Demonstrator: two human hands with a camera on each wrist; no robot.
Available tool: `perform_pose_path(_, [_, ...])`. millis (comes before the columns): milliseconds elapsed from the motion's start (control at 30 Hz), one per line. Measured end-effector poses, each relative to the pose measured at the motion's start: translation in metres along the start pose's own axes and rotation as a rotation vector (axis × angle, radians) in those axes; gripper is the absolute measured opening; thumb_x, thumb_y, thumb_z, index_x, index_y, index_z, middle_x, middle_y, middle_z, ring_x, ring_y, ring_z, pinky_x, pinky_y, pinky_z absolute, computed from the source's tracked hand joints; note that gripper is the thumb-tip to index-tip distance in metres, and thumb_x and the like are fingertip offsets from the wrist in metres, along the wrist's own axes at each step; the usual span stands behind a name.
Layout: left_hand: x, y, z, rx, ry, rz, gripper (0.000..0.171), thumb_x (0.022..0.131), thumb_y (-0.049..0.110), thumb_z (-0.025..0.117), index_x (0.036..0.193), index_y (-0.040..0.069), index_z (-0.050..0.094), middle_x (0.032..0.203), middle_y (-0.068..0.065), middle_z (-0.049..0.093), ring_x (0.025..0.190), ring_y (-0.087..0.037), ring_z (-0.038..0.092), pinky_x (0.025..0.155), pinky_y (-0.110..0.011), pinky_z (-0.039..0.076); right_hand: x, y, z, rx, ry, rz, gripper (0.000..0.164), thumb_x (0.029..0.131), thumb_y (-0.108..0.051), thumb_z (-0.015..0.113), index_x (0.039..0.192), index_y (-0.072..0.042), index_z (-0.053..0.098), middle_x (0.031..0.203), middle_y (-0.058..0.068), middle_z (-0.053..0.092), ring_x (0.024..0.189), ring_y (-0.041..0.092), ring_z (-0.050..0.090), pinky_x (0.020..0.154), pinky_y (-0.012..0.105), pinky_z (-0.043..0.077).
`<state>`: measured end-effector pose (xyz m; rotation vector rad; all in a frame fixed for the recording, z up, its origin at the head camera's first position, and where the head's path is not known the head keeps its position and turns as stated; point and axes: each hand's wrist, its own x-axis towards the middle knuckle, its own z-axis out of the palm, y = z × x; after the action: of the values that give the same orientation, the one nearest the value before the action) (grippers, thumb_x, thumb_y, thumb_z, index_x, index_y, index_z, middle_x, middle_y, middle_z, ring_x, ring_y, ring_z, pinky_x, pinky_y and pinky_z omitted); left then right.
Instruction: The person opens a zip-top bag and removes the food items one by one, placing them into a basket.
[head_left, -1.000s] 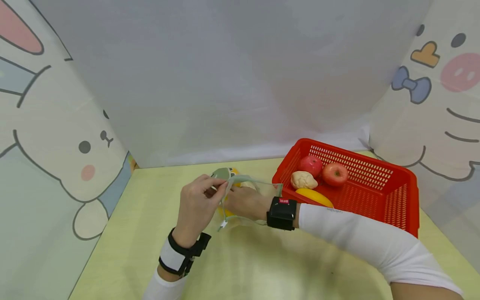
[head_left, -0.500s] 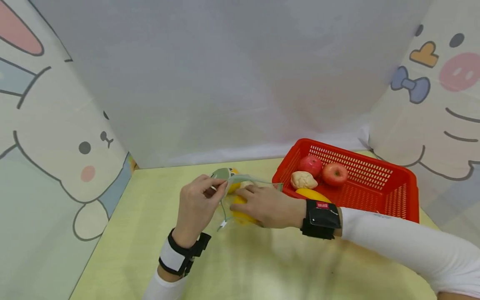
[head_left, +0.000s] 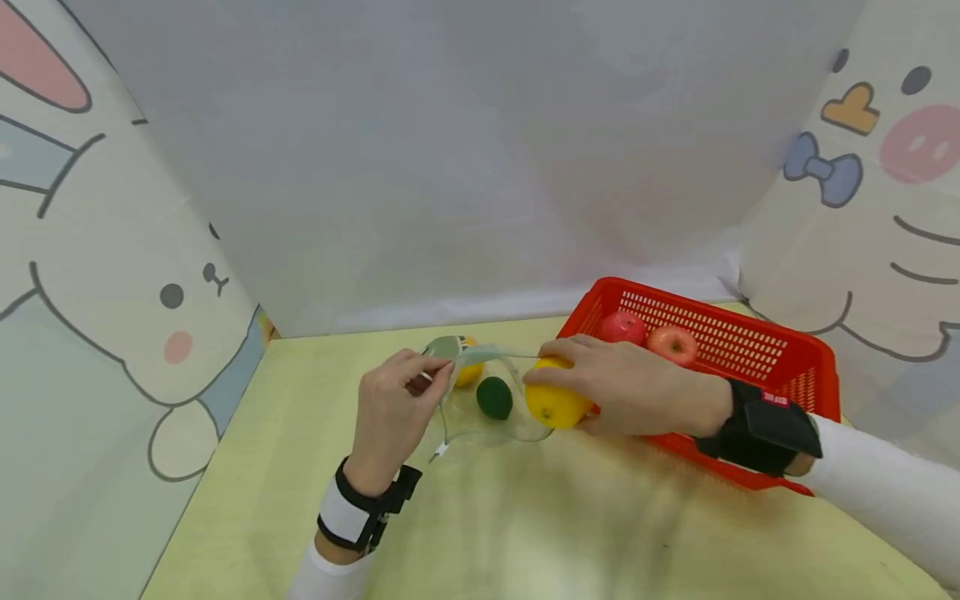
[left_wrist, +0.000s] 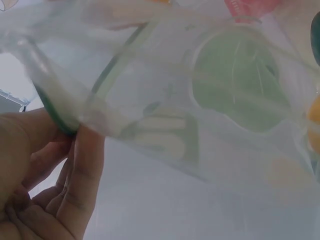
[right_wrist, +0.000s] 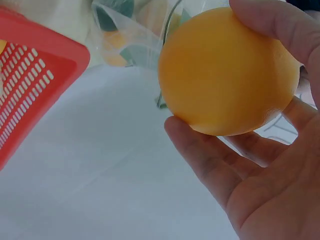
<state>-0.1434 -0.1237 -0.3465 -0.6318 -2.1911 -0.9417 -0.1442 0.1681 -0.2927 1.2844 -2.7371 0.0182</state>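
Note:
In the head view, my left hand [head_left: 401, 412] pinches the rim of a clear plastic bag [head_left: 468, 429] with green trim and a white zip slider. The left wrist view shows the thumb and finger on the bag's edge, with a pale green print on its film. Inside the bag lie a dark green oval fruit [head_left: 494, 398] and another yellow fruit [head_left: 468, 372]. My right hand [head_left: 637, 387] grips an orange [head_left: 557, 396] between the bag's mouth and the red basket. In the right wrist view, thumb and fingers curl round the orange [right_wrist: 227, 72].
A red plastic basket [head_left: 795, 354] stands at the right, partly covered by my right arm. A pink-red fruit [head_left: 623, 327] and a red apple [head_left: 672, 343] lie in it. Printed cartoon panels flank the table, and a plain white sheet hangs behind.
My right hand has drawn the orange out of the bag and moved right toward the basket. The dark green fruit has come into view. My left hand keeps its place.

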Motion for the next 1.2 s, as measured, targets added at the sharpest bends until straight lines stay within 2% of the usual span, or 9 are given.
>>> perform_pose_path(67, [0.000,0.000,0.000,-0.002,0.000,-0.001,0.006,0.088,0.002,0.083,0.093,0.000,0.083,0.078,-0.010,0.073,0.059,-0.014,0.069,0.056,-0.022,0.059,-0.008,0.008,-0.006,0.025,0.005,0.044,0.067,0.078,-0.029,0.095,0.136,-0.032,0.063,0.135,0.003,0.065,0.118,0.026,0.063,0.074,0.032,0.059])
perform_pose_path(133, [0.000,0.000,0.000,-0.005,0.000,-0.002,0.006,0.088,0.002,0.083,0.093,0.000,0.083,0.078,-0.010,0.073,0.059,-0.013,0.069,0.056,-0.022,0.059,-0.015,0.018,-0.010,0.044,0.002,0.089,0.068,0.076,-0.027,0.096,0.136,-0.032,0.064,0.135,0.002,0.064,0.117,0.026,0.062,0.075,0.033,0.059])
perform_pose_path(233, [0.000,-0.001,0.001,-0.007,0.000,-0.005,0.006,0.088,0.002,0.083,0.094,0.000,0.082,0.078,-0.010,0.073,0.059,-0.013,0.069,0.056,-0.021,0.058,-0.023,0.036,-0.010,0.067,-0.017,0.168,0.070,0.074,-0.025,0.097,0.136,-0.029,0.065,0.135,0.003,0.065,0.116,0.027,0.063,0.080,0.040,0.064])
perform_pose_path(300, [0.000,-0.001,0.001,-0.008,-0.002,-0.006,0.006,0.088,0.002,0.083,0.094,0.000,0.082,0.078,-0.010,0.073,0.058,-0.013,0.069,0.056,-0.021,0.058,-0.028,0.051,-0.005,0.073,-0.035,0.206,0.071,0.073,-0.026,0.098,0.137,-0.023,0.066,0.135,0.008,0.066,0.117,0.030,0.064,0.089,0.047,0.065])
perform_pose_path(500, [-0.001,-0.001,0.001,-0.006,-0.006,-0.004,0.006,0.087,0.001,0.083,0.093,0.000,0.083,0.078,-0.010,0.073,0.058,-0.013,0.069,0.056,-0.022,0.058,-0.042,0.097,0.022,0.131,-0.082,0.331,0.076,0.076,-0.028,0.096,0.143,-0.016,0.064,0.135,0.014,0.067,0.116,0.032,0.066,0.091,0.051,0.064])
perform_pose_path(733, [0.001,-0.001,0.001,-0.008,-0.004,0.001,0.006,0.088,0.002,0.083,0.093,0.000,0.083,0.078,-0.010,0.073,0.058,-0.013,0.069,0.056,-0.022,0.059,-0.053,0.139,0.058,0.232,-0.159,0.444,0.071,0.079,-0.025,0.093,0.143,-0.014,0.065,0.121,0.009,0.070,0.108,0.028,0.062,0.091,0.052,0.061])
perform_pose_path(867, [0.001,-0.001,0.002,-0.010,-0.006,-0.006,0.007,0.087,0.002,0.084,0.093,0.000,0.083,0.078,-0.010,0.073,0.058,-0.013,0.069,0.056,-0.021,0.058,-0.058,0.150,0.075,0.269,-0.206,0.439,0.070,0.078,-0.027,0.094,0.140,-0.011,0.066,0.122,0.009,0.070,0.109,0.028,0.062,0.094,0.055,0.060])
perform_pose_path(967, [0.000,-0.002,0.002,-0.010,-0.007,-0.007,0.007,0.087,0.002,0.084,0.093,0.000,0.083,0.078,-0.010,0.073,0.059,-0.013,0.069,0.056,-0.021,0.058,-0.059,0.152,0.083,0.252,-0.212,0.436,0.070,0.077,-0.026,0.094,0.139,-0.009,0.066,0.123,0.011,0.070,0.108,0.029,0.062,0.095,0.056,0.060])
perform_pose_path(1200, [0.001,-0.002,0.002,-0.006,-0.005,-0.005,0.007,0.087,0.002,0.084,0.093,0.000,0.083,0.078,-0.010,0.073,0.059,-0.013,0.069,0.056,-0.021,0.058,-0.059,0.150,0.084,0.222,-0.163,0.416,0.067,0.080,-0.030,0.093,0.137,-0.008,0.067,0.110,0.013,0.060,0.092,0.022,0.059,0.077,0.040,0.062])
